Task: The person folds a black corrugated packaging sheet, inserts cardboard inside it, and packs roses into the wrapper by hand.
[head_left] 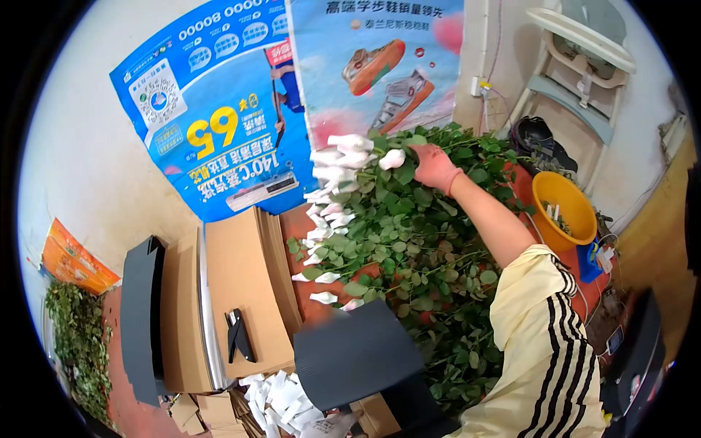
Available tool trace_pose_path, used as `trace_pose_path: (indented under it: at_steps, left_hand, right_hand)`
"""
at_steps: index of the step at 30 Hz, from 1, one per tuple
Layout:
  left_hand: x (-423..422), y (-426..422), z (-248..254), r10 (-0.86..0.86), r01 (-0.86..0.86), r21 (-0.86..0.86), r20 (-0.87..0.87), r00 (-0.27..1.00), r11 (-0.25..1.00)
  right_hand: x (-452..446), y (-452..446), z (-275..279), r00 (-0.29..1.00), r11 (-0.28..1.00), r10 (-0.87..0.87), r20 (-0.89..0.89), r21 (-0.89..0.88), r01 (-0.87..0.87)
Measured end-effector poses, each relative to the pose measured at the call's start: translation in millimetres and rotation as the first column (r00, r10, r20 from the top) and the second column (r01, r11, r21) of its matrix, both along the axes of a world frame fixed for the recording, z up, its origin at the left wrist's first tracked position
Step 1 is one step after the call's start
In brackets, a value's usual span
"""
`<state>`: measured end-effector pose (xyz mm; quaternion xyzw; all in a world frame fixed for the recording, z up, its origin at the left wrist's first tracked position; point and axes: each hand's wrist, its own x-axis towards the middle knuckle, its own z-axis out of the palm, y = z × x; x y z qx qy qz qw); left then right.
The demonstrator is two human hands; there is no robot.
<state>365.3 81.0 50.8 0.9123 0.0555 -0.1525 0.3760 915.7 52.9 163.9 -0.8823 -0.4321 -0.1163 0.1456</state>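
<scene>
My right hand (436,169), in a pink glove, reaches over the far end of a heap of leafy rose stems (423,241). Its fingers curl down among the leaves, just behind a rose bud in a white sleeve (392,159); they seem closed round its stem, though leaves partly hide the fingertips. Left of it, several more white-sleeved buds (339,171) lie in a row along the heap's edge, heads pointing left. I do not see my left hand; a greyish-white shape at the bottom edge is too unclear to name.
Stacked cardboard (244,285) bears a black stapler (238,336). Near me are a black corrugated sheet (358,354) and loose white sleeves (281,401). To the right stand a yellow basin (564,212) and a high chair (577,80). Posters (380,66) cover the wall.
</scene>
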Motion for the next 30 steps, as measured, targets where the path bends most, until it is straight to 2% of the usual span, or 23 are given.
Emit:
trace_pose_path:
  at_steps: [2,3,5,6,7,8,11,13,14,15,17,18,19,20,21,22,23,24,25,26,27,29,30]
  left_hand:
    - [3.4,6.9,27.3,-0.073,0.078,-0.084,0.06,0.996,0.993]
    - [9.6,8.8,44.2,-0.124,0.142,-0.172,0.114,0.986,0.975]
    - [39.3,16.6,82.1,-0.159,0.2,-0.302,0.155,0.975,0.932]
    - [66.9,4.4,123.7,0.039,-0.195,-0.588,-0.266,0.963,0.785]
    - [89.5,9.5,119.3,0.06,-0.132,-0.734,-0.124,0.99,0.667]
    - [111.9,14.5,115.1,0.079,-0.031,-0.852,0.013,0.997,0.522]
    - [207.1,20.4,129.7,0.168,-0.067,-0.838,0.03,0.985,0.541]
    - [262.4,19.8,112.6,0.262,-0.088,-0.801,0.088,0.961,0.591]
    - [288.6,20.9,104.4,0.287,-0.086,-0.72,0.162,0.944,0.689]
    - [309.8,14.4,98.2,0.429,-0.144,-0.759,0.191,0.883,0.635]
    - [357.8,9.8,85.7,0.601,0.072,-0.932,0.288,0.746,0.356]
    - [375.3,5.6,78.7,0.677,0.136,-0.967,0.25,0.692,0.218]
    - [385.2,-0.4,80.3,0.742,0.205,-0.976,0.195,0.642,0.079]
    - [386.5,-9.5,87.5,0.772,0.03,-0.996,-0.044,0.634,-0.082]
    - [394.9,-8.2,76.9,0.728,0.005,-0.97,-0.179,0.662,-0.243]
    - [409.4,2.7,51.6,0.776,0.012,-0.978,-0.157,0.611,-0.207]
    - [400.5,1.7,59.2,0.801,-0.073,-0.976,-0.209,0.561,-0.203]
    - [391.2,0.4,67.2,0.822,-0.16,-0.966,-0.258,0.507,-0.204]
    - [400.0,22.5,39.5,0.808,-0.134,-0.975,-0.22,0.547,-0.175]
    - [391.0,25.8,40.2,0.805,-0.092,-0.981,-0.192,0.561,-0.17]
    - [381.8,28.4,41.2,0.804,-0.048,-0.985,-0.164,0.572,-0.166]
    - [366.5,33.8,38.8,0.773,-0.164,-0.948,-0.317,0.549,-0.273]
    - [363.4,39.5,29.1,0.787,-0.279,-0.915,-0.396,0.473,-0.292]
  right_hand:
    - [-4.0,-26.3,39.5,0.971,0.998,-0.061,-0.233,-0.027,0.056]
    - [8.0,-36.1,34.0,0.972,0.997,-0.075,-0.221,-0.021,0.072]
    - [37.5,-50.0,13.6,0.984,0.963,0.031,0.178,0.257,-0.077]
    - [14.7,-61.8,34.4,0.982,0.946,0.113,0.149,0.285,-0.152]
    - [-12.6,-71.9,59.3,0.989,0.953,0.148,0.007,0.266,-0.145]
    - [-3.1,-74.0,50.2,0.984,0.942,0.179,0.002,0.288,-0.172]
    - [-31.1,-87.2,54.4,0.981,0.921,0.195,-0.006,0.346,-0.181]
    - [-42.1,-92.5,59.7,0.948,0.927,0.28,-0.152,0.3,-0.226]
    - [-41.9,-95.0,56.0,0.912,0.913,0.332,-0.242,0.324,-0.246]
    - [-25.8,-93.7,30.6,0.976,0.958,0.18,-0.125,0.248,-0.145]
    - [-35.6,-97.1,13.8,0.984,0.96,0.124,-0.124,0.264,-0.088]
    - [-51.4,-102.0,13.8,0.984,0.953,0.135,-0.119,0.289,-0.095]
    - [-63.2,-106.2,23.4,0.966,0.978,0.167,-0.195,0.16,-0.137]
    - [-61.4,-107.2,8.1,0.972,0.969,0.216,-0.095,0.142,-0.201]
    - [-59.1,-110.0,-7.6,0.964,0.959,0.264,0.004,0.11,-0.263]
    - [-65.6,-118.0,-2.1,0.946,0.948,0.319,0.058,-0.036,-0.317]
    - [-64.2,-126.0,-10.3,0.952,0.952,0.304,0.043,-0.036,-0.303]
    - [-61.9,-133.5,-19.5,0.922,0.944,0.329,0.206,-0.064,-0.323]
    - [-60.9,-140.2,-25.8,0.864,0.936,0.349,0.364,-0.096,-0.338]
    - [-62.6,-146.9,-20.4,0.885,0.941,0.332,0.326,-0.177,-0.288]
    - [-47.5,-157.6,-32.3,0.875,0.941,0.338,0.346,-0.114,-0.318]
    - [-41.3,-181.1,-3.3,0.895,0.994,0.113,0.431,-0.049,-0.101]
    - [-37.6,-197.0,16.8,0.829,0.989,-0.007,0.559,0.126,-0.076]
